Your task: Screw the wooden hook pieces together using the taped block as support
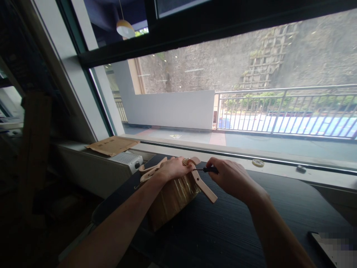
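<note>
My right hand (227, 175) grips the black handle of a screwdriver (209, 169), whose thin shaft points left toward my left hand (177, 166). With fingers closed, my left hand holds a bent, light wooden piece (203, 186) that has a dark hole in it. That piece rests against the top of a brown bundle wrapped in shiny clear tape (173, 199). More curved wooden pieces (149, 172) with holes lie left of my left hand, partly covered by it. The screwdriver's tip is hidden at my left fingertips.
A dark table (237, 223) carries the bundle. On the window sill lie a roll of tape (258, 163) and a small dark object (301, 169). A flat brown cardboard sheet (113, 145) and a white grilled appliance (128, 160) are at left. A phone-like device (325, 247) lies lower right.
</note>
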`<state>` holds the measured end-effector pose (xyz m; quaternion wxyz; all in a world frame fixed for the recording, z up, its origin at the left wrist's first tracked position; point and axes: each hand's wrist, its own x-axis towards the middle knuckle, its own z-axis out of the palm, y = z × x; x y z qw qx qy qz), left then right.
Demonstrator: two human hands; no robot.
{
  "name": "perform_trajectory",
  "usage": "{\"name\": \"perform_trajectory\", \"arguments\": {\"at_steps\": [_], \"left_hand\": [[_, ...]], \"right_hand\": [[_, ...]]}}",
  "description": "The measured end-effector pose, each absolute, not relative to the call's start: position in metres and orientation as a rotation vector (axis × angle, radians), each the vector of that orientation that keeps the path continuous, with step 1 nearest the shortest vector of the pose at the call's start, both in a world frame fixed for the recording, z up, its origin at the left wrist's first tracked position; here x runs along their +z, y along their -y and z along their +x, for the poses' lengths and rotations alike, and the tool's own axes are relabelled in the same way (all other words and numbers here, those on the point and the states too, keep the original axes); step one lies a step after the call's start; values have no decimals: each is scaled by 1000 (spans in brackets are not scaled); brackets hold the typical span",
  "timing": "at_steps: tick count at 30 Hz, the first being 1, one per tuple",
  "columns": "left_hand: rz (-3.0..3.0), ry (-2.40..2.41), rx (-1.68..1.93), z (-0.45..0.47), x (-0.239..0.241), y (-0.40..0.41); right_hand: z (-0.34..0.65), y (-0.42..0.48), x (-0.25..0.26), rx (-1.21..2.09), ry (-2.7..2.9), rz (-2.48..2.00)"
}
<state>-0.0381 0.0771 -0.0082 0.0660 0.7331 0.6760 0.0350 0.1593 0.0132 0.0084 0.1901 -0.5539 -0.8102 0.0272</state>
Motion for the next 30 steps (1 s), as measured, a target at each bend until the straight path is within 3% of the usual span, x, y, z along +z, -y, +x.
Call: {"name": "perform_trajectory", "arguments": {"at_steps": [30], "left_hand": [[2243, -2031, 98, -40, -10, -76]], "right_hand": [[168, -22, 3, 217, 2272, -1482]]}}
